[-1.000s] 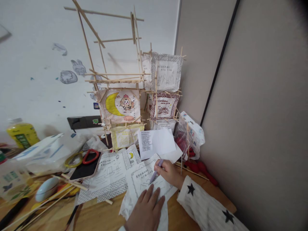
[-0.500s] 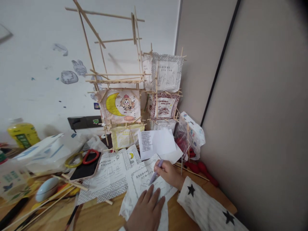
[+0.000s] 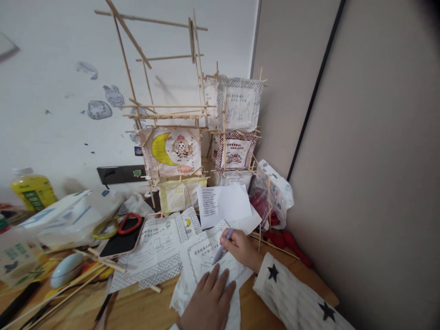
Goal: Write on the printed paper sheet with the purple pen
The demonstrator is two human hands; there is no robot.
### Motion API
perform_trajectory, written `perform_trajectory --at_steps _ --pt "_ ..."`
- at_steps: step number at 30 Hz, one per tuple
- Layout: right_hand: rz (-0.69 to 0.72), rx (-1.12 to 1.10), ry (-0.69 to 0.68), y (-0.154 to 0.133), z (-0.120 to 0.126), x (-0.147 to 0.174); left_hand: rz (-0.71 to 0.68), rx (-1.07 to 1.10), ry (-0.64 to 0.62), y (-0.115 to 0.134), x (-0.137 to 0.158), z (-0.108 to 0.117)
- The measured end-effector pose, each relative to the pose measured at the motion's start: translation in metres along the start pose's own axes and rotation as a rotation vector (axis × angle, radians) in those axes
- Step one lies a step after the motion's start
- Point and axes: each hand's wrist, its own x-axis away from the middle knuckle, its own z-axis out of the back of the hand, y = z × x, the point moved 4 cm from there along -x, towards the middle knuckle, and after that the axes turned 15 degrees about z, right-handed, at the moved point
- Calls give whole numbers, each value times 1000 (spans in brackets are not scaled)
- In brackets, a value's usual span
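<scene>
My right hand [image 3: 239, 247] is closed around a purple pen [image 3: 221, 252], its tip down on a sheet of paper [image 3: 197, 261]. The sheet carries a drawn border, handwritten characters and line-drawn mountains. Flat on the lower part of that same sheet lies my left hand [image 3: 209, 300], fingers spread, just below the pen tip. To the left, another bordered drawing with boats [image 3: 158, 245] lies on the table. A page of handwritten lines [image 3: 225, 204] rests behind the paper I draw on.
Behind the papers rises a wooden stick frame [image 3: 168, 114] with decorated paper panels [image 3: 173, 151]. Scissors [image 3: 129, 223] lie on a phone [image 3: 120, 243]. Loose sticks [image 3: 68, 286], a pale blue egg-shaped object [image 3: 67, 270] and a yellow bottle [image 3: 33, 190] are at left. Plastic packaging [image 3: 275, 192] stands at right.
</scene>
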Motion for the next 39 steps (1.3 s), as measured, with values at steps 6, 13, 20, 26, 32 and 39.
perform_trajectory --at_steps 6,13,20,26,32,39 --pt "3 -7 33 -2 2 -1 7 -7 4 0 -1 -1" --pt "16 13 3 -7 3 -3 -18 -39 -4 1 -1 1" --pt "11 3 7 -2 2 -1 -20 -60 5 2 -1 2" --pt "-32 48 -30 -6 2 -2 -13 -44 12 0 -1 -1" --pt "-14 104 -54 -6 1 -2 -8 -8 25 -1 1 -5" --pt "-32 56 -72 1 -5 -1 -9 -41 -52 0 -2 2"
